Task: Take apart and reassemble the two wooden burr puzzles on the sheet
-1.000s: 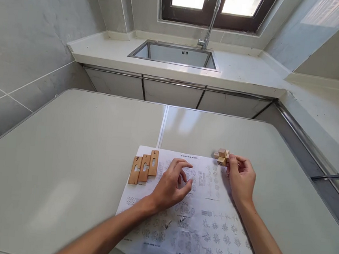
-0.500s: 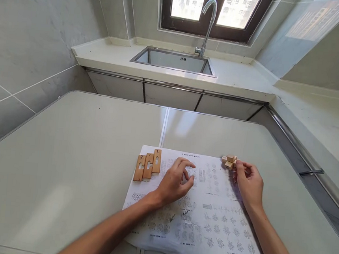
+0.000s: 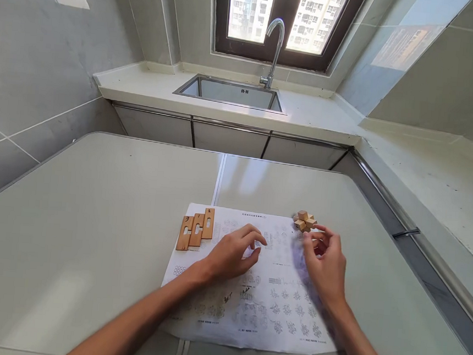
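A wooden burr puzzle (image 3: 305, 221) of pale interlocking blocks rests at the top right corner of a printed paper sheet (image 3: 247, 333). Just below and right of it is my right hand (image 3: 325, 262), fingers bent and apart, with nothing visible in them; whether a fingertip still touches the puzzle is hard to tell. My left hand (image 3: 233, 253) hovers over or rests on the middle of the sheet, its fingers curved and apart around empty space. Three flat slotted wooden plates (image 3: 196, 230), marked 3, 1 and 2, lie overlapping in steps at the sheet's upper left.
The pale table (image 3: 104, 215) has a seam running through it. Beyond its far edge stands a counter (image 3: 145, 86) with a sink (image 3: 230, 108) and a tall curved faucet (image 3: 277, 54) under a window. A side counter (image 3: 428, 166) with a metal rail borders the right.
My right hand has let go of the burr puzzle and drawn back slightly from it, fingers opening. My left hand keeps its pose. The whole view has shifted a little.
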Available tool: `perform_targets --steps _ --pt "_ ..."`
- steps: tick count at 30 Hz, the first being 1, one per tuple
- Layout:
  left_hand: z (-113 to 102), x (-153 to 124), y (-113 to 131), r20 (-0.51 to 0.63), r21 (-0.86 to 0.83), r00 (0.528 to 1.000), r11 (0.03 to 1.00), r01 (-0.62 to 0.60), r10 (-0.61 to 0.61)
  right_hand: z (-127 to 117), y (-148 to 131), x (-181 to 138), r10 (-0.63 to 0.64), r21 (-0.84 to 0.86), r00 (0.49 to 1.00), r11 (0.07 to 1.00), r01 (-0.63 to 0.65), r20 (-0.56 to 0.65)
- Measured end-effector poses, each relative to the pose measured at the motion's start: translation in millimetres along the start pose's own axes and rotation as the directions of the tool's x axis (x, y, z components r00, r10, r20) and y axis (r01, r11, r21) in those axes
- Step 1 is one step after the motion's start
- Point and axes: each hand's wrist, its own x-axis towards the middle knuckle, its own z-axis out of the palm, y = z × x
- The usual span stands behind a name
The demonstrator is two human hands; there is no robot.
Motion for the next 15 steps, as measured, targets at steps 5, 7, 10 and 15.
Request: perform_targets --steps 5,7,10,15 --pt "-34 1 8 0.002 0.299 0.998 0.953 -0.056 0.058 20 -21 -12 -0.137 0.118 0.94 0.988 0.105 0.312" --pt "-51 -5 6 -0.04 0.401 0.999 0.916 -0.009 0.027 32 -27 -13 -0.177 0.153 0.895 0.981 0.124 0.409" --pt "-77 -24 -7 -0.118 0.521 0.991 0.845 0.119 -0.066 51 -35 -11 -0.211 0.228 0.846 0.968 0.11 0.49" --pt "-108 -64 -36 -0.147 0.615 0.958 0.736 0.282 -0.245 77 -42 -6 -0.23 0.35 0.783 0.937 0.017 0.578"
